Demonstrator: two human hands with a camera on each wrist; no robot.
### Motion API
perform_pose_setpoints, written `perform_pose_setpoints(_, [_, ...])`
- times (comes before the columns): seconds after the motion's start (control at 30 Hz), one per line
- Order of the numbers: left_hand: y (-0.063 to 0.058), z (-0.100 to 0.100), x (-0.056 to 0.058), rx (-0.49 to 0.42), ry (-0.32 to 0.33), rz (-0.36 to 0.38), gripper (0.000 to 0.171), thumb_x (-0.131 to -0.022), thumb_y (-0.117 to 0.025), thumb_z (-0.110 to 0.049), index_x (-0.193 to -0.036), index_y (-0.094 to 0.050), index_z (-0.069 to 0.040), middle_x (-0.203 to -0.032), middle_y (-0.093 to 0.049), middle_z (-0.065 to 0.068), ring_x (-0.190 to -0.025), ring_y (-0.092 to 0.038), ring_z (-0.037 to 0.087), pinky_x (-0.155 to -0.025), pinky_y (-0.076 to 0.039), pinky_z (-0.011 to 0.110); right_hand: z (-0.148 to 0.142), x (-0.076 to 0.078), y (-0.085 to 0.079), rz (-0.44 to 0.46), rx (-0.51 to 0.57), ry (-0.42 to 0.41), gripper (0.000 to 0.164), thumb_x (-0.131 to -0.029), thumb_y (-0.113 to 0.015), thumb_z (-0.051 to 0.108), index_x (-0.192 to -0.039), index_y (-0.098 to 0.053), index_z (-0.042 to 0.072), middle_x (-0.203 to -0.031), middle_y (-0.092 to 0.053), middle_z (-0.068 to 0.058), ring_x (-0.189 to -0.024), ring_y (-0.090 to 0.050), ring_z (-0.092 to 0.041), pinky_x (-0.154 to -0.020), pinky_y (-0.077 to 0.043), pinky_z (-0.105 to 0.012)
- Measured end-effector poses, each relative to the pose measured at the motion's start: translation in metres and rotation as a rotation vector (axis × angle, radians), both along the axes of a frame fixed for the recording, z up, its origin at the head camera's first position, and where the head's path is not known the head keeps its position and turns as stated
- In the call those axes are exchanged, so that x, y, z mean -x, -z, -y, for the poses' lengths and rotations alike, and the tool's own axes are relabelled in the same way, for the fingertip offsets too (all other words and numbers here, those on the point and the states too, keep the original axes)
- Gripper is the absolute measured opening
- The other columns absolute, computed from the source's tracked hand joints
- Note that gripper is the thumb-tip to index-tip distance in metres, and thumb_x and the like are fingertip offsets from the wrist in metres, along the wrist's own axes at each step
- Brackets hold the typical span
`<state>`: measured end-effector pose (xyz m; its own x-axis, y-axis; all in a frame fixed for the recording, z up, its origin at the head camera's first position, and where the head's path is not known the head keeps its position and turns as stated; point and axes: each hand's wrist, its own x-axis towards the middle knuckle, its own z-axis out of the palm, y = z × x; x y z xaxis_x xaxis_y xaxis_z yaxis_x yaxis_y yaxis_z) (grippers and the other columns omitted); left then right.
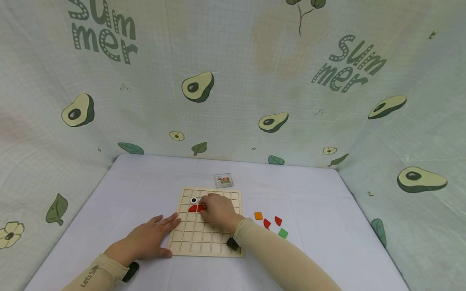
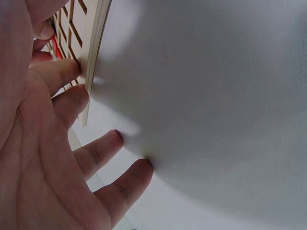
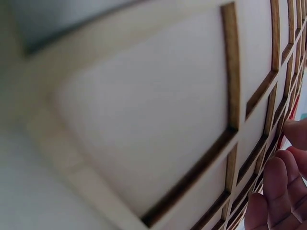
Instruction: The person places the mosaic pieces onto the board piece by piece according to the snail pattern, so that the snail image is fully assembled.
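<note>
A wooden grid board (image 1: 193, 236) lies on the table. One of its upper cells holds a white tile with a black dot (image 1: 194, 200), and just below that sits a red curved-edge piece (image 1: 192, 208). My right hand (image 1: 219, 211) is over the upper part of the board, thumb and fingertips pinching another red piece (image 1: 200, 208) beside the first one. The fingers partly cover it. My left hand (image 1: 151, 236) rests at the board's left edge with fingers spread; in the left wrist view two fingertips (image 2: 82, 93) touch the board's side (image 2: 91, 62).
Right of the board lie an orange square (image 1: 258, 216), red curved pieces (image 1: 278, 220) and a green square (image 1: 283, 233). A small picture card (image 1: 223, 180) lies behind the board. Patterned cloth (image 1: 233, 101) hangs around the table's back and sides.
</note>
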<state>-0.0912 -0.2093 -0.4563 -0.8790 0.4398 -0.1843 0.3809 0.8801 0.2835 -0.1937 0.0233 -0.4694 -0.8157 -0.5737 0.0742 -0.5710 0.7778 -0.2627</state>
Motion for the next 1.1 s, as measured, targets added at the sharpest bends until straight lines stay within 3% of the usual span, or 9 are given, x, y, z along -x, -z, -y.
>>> perform_pose_setpoints(0.47, [0.002, 0.000, 0.000, 0.017, 0.005, -0.007, 0.093, -0.073, -0.083, -0.052, -0.148, -0.048, -0.010, -0.156, -0.040, 0.009, -0.129, -0.041, 0.054, -0.095, -0.044, 0.065, -0.006, -0.002, -0.005, 0.020, 0.009, -0.023, 0.026, -0.088, -0.072, 0.020, -0.114, -0.073, 0.019, -0.084, -0.061, 0.013, -0.070, -0.053, -0.002, -0.058, -0.045, -0.021])
perform_pose_setpoints(0.67, [0.003, -0.001, 0.000, 0.022, -0.008, -0.005, 0.092, -0.073, -0.084, -0.051, -0.148, -0.048, -0.010, -0.156, -0.040, 0.009, -0.130, -0.041, 0.054, -0.095, -0.043, 0.065, -0.020, 0.001, -0.012, 0.046, -0.005, -0.062, 0.032, -0.087, -0.068, 0.018, -0.119, -0.071, 0.021, -0.094, -0.065, 0.011, -0.077, -0.056, -0.004, -0.062, -0.047, -0.023])
perform_pose_setpoints(0.87, [0.001, -0.003, -0.001, 0.018, -0.005, 0.000, 0.093, -0.074, -0.084, -0.050, -0.148, -0.048, -0.009, -0.156, -0.039, 0.010, -0.130, -0.040, 0.055, -0.097, -0.042, 0.064, -0.059, 0.007, -0.024, 0.073, -0.013, -0.057, 0.034, -0.090, -0.072, 0.025, -0.123, -0.069, 0.020, -0.098, -0.066, 0.010, -0.076, -0.056, -0.005, -0.065, -0.048, -0.025])
perform_pose_setpoints(1.1, [0.000, -0.003, 0.000, 0.027, -0.004, 0.009, 0.092, -0.075, -0.083, -0.050, -0.149, -0.047, -0.009, -0.157, -0.037, 0.009, -0.131, -0.039, 0.054, -0.099, -0.042, 0.063, -0.125, 0.009, -0.035, 0.155, -0.005, 0.019, 0.036, -0.087, -0.076, 0.023, -0.122, -0.070, 0.016, -0.098, -0.065, 0.007, -0.073, -0.054, -0.007, -0.064, -0.049, -0.025])
